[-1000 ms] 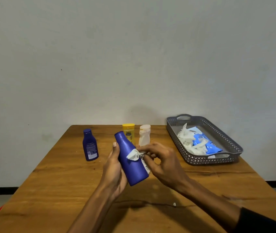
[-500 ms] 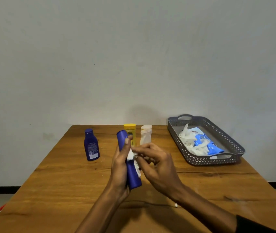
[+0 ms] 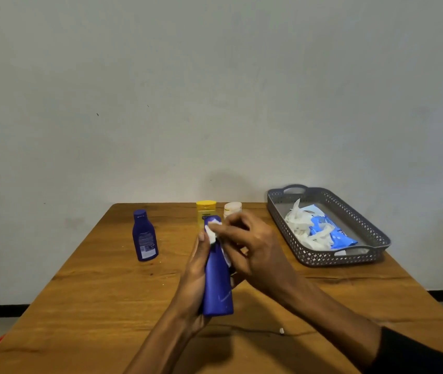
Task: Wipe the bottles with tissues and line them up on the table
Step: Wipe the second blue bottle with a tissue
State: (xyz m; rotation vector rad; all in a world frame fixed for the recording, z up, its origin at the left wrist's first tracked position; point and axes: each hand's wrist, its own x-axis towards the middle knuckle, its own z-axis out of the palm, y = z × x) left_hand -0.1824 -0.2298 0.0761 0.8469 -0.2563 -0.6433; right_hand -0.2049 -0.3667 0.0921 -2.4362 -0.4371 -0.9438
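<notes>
My left hand (image 3: 194, 273) grips a large blue bottle (image 3: 218, 287), held nearly upright above the table's middle. My right hand (image 3: 252, 247) presses a white tissue (image 3: 212, 232) against the bottle's neck and cap. A smaller dark blue bottle (image 3: 144, 236) stands upright at the left. Behind my hands stand a yellow bottle (image 3: 205, 209) and a pale beige bottle (image 3: 232, 208), both partly hidden.
A grey perforated tray (image 3: 350, 259) at the back right holds a blue tissue pack (image 3: 331, 229) and crumpled white tissues. A small white scrap (image 3: 281, 331) lies on the wooden table (image 3: 93, 306). The wall rises right behind the table's far edge.
The blue bottle has swung from tilted to nearly upright in my left hand. My right hand has slid the tissue from the bottle's body up to its neck and cap.
</notes>
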